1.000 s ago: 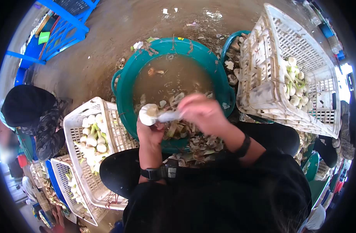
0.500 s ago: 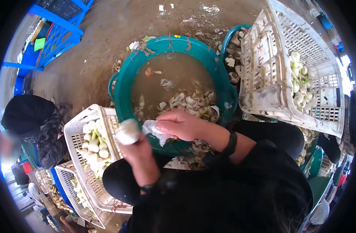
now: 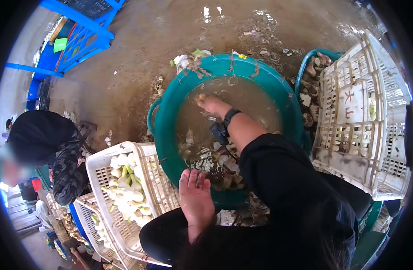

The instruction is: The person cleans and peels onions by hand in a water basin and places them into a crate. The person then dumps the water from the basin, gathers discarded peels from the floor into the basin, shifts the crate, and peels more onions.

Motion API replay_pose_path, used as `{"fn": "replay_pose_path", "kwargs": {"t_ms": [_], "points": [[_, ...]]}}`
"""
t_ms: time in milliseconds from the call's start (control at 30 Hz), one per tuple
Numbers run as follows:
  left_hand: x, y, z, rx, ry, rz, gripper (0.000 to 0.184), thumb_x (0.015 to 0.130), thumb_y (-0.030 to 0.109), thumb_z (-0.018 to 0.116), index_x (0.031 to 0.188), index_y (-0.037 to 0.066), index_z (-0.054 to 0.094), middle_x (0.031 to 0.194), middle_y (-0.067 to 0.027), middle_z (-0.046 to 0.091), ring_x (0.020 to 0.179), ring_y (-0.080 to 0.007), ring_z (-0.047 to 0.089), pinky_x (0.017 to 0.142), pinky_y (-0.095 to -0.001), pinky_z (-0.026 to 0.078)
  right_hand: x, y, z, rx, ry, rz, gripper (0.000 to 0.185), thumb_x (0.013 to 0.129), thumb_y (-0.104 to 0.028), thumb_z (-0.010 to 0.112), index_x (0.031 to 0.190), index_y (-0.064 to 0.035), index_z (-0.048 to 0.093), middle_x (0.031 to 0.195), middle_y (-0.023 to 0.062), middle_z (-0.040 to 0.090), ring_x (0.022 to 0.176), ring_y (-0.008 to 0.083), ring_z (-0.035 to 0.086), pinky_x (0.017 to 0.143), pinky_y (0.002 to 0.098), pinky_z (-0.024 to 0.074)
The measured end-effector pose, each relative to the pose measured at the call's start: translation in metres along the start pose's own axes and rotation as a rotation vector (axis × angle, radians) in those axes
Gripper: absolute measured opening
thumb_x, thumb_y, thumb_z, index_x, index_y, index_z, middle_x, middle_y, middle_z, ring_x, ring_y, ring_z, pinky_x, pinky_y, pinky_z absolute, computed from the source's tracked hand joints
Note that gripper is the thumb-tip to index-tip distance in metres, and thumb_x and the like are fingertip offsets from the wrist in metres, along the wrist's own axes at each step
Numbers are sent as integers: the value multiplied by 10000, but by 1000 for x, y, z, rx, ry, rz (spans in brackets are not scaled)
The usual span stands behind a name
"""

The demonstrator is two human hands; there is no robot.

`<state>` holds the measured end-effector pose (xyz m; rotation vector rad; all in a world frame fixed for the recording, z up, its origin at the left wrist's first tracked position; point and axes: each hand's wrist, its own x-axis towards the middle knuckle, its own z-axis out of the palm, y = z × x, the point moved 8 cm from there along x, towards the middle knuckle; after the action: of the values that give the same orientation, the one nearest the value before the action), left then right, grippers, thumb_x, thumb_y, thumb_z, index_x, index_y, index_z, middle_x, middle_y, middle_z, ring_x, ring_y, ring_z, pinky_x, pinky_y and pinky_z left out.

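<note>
My right hand [image 3: 210, 104] reaches over the far part of the green tub [image 3: 170, 157], its fingers closed on a small brownish garlic bulb [image 3: 200, 97] at the muddy water. A watch-like strap circles that wrist, and a dark device [image 3: 220, 133] shows below the forearm. My left hand [image 3: 196, 198] is palm up at the tub's near rim, fingers stretched out, with nothing in it. Wet garlic skins [image 3: 226, 164] float in the near part of the water, partly hidden by my right arm.
At my left stands a white crate [image 3: 163, 180] of cleaned garlic bulbs [image 3: 127, 189], with another behind it. A tall white crate [image 3: 346, 108] and a tub of unpeeled garlic [image 3: 311, 72] are on the right. A person [image 3: 49, 139] in dark clothes sits at the left.
The white bulb has left my left hand, which is now spread. My right hand has let go of the white skin and moved away to the brownish bulb. The view has shifted.
</note>
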<state>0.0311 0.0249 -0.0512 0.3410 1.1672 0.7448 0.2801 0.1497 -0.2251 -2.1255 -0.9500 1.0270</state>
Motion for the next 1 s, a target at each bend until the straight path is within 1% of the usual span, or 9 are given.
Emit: {"fn": "replay_pose_path", "kwargs": {"t_ms": [33,267,333,533,700,767,900,967,1000], "points": [[2,-1,-3,0,11,2,420,872,305,468,1188,50,361,1094,-84,420,938,-196,460,794,-303,383,-3,3,14,448,-87,30,461,839,-466,457,949,-47,617,837,146,634,687,315,592,634,386,450],[11,-16,-11,98,221,53,515,828,424,511,1204,95,390,1078,-71,439,852,-175,490,729,-306,379,-197,-31,0,375,-81,-207,359,884,-349,404,845,-35,574,749,152,596,693,332,568,649,415,431],[20,-28,8,259,-117,-78,517,803,485,519,1138,95,472,951,-34,519,768,-129,495,622,-275,362,-247,-53,-11,121,-62,-508,308,850,-325,435,833,-47,566,750,147,590,699,341,562,626,428,431],[-5,-33,25,619,-151,20,265,824,343,551,917,97,589,744,28,550,547,-70,442,410,-219,232,-309,-77,-36,-327,-31,-554,223,748,-243,504,669,-46,575,668,142,580,637,325,568,566,432,441],[-8,-39,23,597,-184,-19,283,805,305,549,978,81,569,760,9,559,605,-67,475,443,-218,273,-302,-61,-35,-209,23,-487,208,768,-210,531,735,-7,564,631,143,557,591,274,579,531,404,449],[-8,-45,34,523,-384,-21,381,811,360,520,1063,74,518,781,-11,567,646,-84,498,490,-216,321,-301,-15,-5,885,-306,252,246,820,-216,508,736,4,576,554,82,531,534,166,560,510,337,448],[-18,-35,42,486,-412,55,421,816,380,519,1048,30,548,801,-27,571,683,-103,504,548,-221,374,-308,-21,-24,909,-187,73,248,832,-223,520,753,0,594,620,65,572,518,143,534,454,308,426],[-23,-32,48,861,-524,137,445,811,341,550,1100,3,526,880,-63,582,752,-104,518,627,-224,417,-311,-38,-51,194,-13,-324,237,847,-235,532,897,-10,588,690,28,587,538,97,518,423,267,402],[-23,-31,50,1059,-575,287,468,776,232,615,1152,-18,494,978,-93,578,859,-107,516,728,-234,429,-311,-36,-55,191,-8,-320,237,847,-235,532,897,-10,588,690,28,587,538,97,518,423,267,402]]}}
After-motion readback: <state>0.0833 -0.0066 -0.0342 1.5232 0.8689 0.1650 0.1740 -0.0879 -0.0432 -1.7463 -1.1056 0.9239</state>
